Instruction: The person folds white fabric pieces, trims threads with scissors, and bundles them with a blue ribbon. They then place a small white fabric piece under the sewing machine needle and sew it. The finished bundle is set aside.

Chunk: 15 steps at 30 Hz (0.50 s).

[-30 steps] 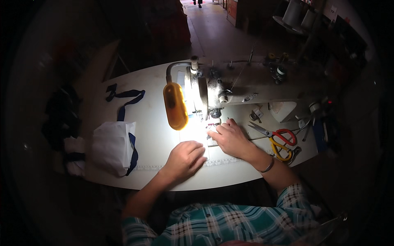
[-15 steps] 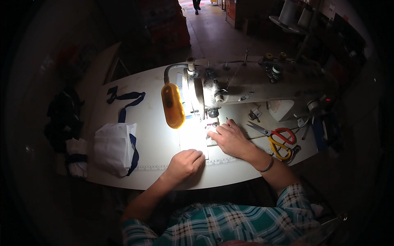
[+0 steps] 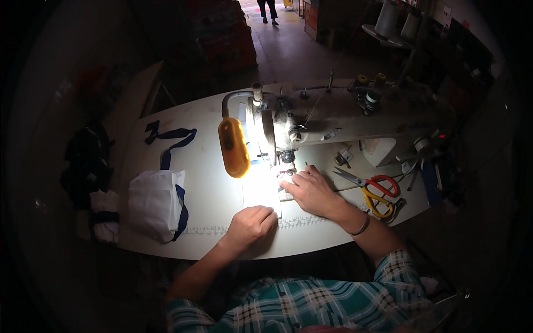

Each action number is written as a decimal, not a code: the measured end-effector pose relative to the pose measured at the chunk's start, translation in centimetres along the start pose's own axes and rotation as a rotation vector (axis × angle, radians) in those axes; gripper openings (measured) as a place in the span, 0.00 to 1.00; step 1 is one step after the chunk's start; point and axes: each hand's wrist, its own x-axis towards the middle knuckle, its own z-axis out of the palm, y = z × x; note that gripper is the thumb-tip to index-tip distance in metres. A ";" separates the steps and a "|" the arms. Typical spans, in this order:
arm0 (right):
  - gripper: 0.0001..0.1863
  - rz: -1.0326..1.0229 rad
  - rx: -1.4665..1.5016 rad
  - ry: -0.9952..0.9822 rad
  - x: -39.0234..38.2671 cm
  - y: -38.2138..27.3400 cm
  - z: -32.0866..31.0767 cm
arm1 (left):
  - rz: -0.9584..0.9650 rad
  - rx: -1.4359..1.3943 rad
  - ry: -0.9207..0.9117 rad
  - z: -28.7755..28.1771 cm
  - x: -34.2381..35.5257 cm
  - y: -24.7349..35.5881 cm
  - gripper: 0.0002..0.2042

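Observation:
A brightly lit white cloth point(image 3: 260, 191) lies under the needle end of the sewing machine point(image 3: 344, 114), partly washed out by glare. At its near edge my left hand point(image 3: 252, 226) is closed, fingers curled down and thumb side pinching the cloth. My right hand point(image 3: 312, 193) is beside the presser foot, to the right of the cloth. Its thumb and fingertips are drawn together on the cloth edge, close to the needle; exactly what lies between them is hard to see. A yellow lamp point(image 3: 234, 149) hangs just left of the machine head.
Scissors point(image 3: 383, 187) with red and yellow handles lie right of my right hand. Folded white fabric point(image 3: 154, 204) with a dark blue strap point(image 3: 179, 133) sits left. A printed ruler scale point(image 3: 208, 229) runs along the near table edge. Thread cones point(image 3: 388, 19) stand behind; a person's legs point(image 3: 267, 11) show far off.
My hands hold nearly the same places on the cloth. The view has shifted slightly. In the far doorway, the walking person has come closer.

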 end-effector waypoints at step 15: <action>0.14 -0.016 -0.012 0.015 0.0 0.0 -0.2 | -0.053 0.020 0.038 0.4 0.1 0.4 0.04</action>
